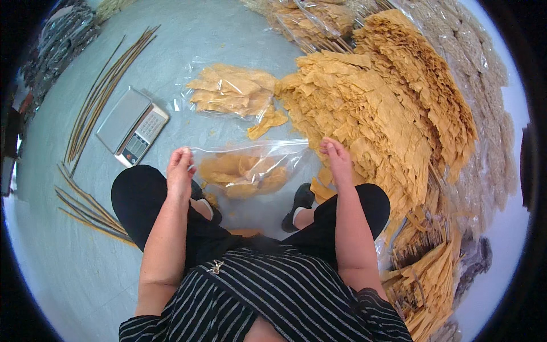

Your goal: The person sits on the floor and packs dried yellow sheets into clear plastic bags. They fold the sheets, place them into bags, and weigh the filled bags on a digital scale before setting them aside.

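A clear plastic zip bag (295, 160) stretches between my hands above the floor, with thin crinkled yellow sheets (243, 173) inside. My left hand (178, 169) pinches the bag's upper left corner. At the upper right corner, my right hand (337, 160) has thumb and fingers together on the bag's edge; the clear film is hard to make out there against the yellow pile. Just beyond lies another clear bag of flat yellow sheets (233, 89), with a loose yellow piece (267, 124) by its lower edge.
A large stack of yellow sheets (359, 111) rises at my right. To my left, a digital scale (132, 126) stands on the grey floor (205, 34) beside long thin sticks (107, 81). Plastic-wrapped bundles (483, 141) line the far right. More sheets and sticks (421, 273) lie beside my right arm.
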Available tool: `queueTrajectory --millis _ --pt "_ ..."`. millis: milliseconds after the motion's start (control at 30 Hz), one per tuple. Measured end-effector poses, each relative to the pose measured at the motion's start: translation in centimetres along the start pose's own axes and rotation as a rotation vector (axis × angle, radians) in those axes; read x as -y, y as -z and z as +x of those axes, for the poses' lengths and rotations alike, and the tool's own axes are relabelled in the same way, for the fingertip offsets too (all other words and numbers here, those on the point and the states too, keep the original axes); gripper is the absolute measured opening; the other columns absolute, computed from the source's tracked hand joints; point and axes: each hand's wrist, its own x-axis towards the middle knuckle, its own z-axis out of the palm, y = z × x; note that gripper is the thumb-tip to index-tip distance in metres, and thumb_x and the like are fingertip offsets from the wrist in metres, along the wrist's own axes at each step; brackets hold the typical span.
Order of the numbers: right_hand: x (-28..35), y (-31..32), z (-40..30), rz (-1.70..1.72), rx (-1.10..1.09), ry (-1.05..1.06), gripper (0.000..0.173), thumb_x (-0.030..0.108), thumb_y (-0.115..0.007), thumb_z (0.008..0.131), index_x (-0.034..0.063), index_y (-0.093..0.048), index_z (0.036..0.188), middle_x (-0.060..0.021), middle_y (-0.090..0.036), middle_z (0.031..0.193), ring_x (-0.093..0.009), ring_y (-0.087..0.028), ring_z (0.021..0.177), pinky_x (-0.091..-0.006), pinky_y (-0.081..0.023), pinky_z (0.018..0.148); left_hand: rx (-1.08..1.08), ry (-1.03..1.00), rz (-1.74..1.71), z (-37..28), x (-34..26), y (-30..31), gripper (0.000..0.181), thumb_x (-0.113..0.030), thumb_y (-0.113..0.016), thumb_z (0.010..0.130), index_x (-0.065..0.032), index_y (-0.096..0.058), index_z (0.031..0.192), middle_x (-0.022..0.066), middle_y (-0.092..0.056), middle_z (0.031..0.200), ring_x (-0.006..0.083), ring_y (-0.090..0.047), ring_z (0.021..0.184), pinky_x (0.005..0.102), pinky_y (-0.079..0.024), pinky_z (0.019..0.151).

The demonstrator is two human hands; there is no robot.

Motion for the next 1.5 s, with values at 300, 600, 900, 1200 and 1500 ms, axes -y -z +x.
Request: queueTrajectory --millis 300,600,900,1200,1500 --pt "0.3 -6.2 0.0 0.071 0.057 -0.183 0.029 0.015 -0.056 0.090 0.0014 -0.054 0.115 -0.0057 -0.063 0.100 -0.013 -0.058 0.090 -0.0268 -0.043 0.084 0.056 0.037 -0.177 -1.3 -0.1 -0.1 0.015 -0.025 -0.054 0.092 -0.0118 -0.054 0.098 -0.0018 -0.056 0.092 0.0072 -0.053 0.076 0.0216 -0.047 0.067" --pt "2.9 -10.1 -3.0 0.026 0.097 0.106 0.019 0.013 -0.053 0.091 -0.0020 -0.061 0.098 -0.0071 -0.064 0.088 -0.014 -0.059 0.084 -0.0262 -0.044 0.080 -0.077 -0.487 0.436 -2.0 -0.9 -2.0 0.041 -0.006 -0.053 0.087 -0.0096 -0.042 0.126 0.0036 -0.055 0.104 0.0086 -0.052 0.075 0.0234 -0.045 0.065" --pt "10.4 -11.8 -9.9 -0.119 0.200 0.297 0.012 0.003 -0.053 0.088 -0.0044 -0.061 0.091 -0.0070 -0.062 0.083 -0.013 -0.057 0.077 -0.0250 -0.044 0.073 0.462 -0.948 0.698 -8.7 -4.2 -7.8 0.013 -0.021 -0.061 0.082 -0.0111 -0.064 0.090 0.0050 -0.061 0.084 0.0243 -0.056 0.086 0.0365 -0.042 0.078" --pt "14.2 -9.3 -10.2 -0.015 -0.007 0.588 0.013 0.004 -0.047 0.088 -0.0038 -0.058 0.087 -0.0133 -0.059 0.086 -0.022 -0.057 0.083 -0.0313 -0.045 0.077 0.386 -1.066 0.779 -9.0 -7.5 -1.9 0.013 -0.027 -0.064 0.081 -0.0143 -0.066 0.085 0.0002 -0.060 0.081 0.0210 -0.055 0.087 0.0396 -0.038 0.089" --pt "20.3 -4.1 -9.7 0.237 0.029 0.637 0.022 0.016 -0.048 0.093 -0.0033 -0.054 0.101 -0.0118 -0.056 0.097 -0.024 -0.054 0.097 -0.0379 -0.041 0.093 0.253 -0.896 0.673 -11.4 -10.3 4.4 0.007 -0.018 -0.070 0.077 -0.0114 -0.066 0.078 0.0004 -0.062 0.080 0.0201 -0.056 0.078 0.0343 -0.043 0.079"
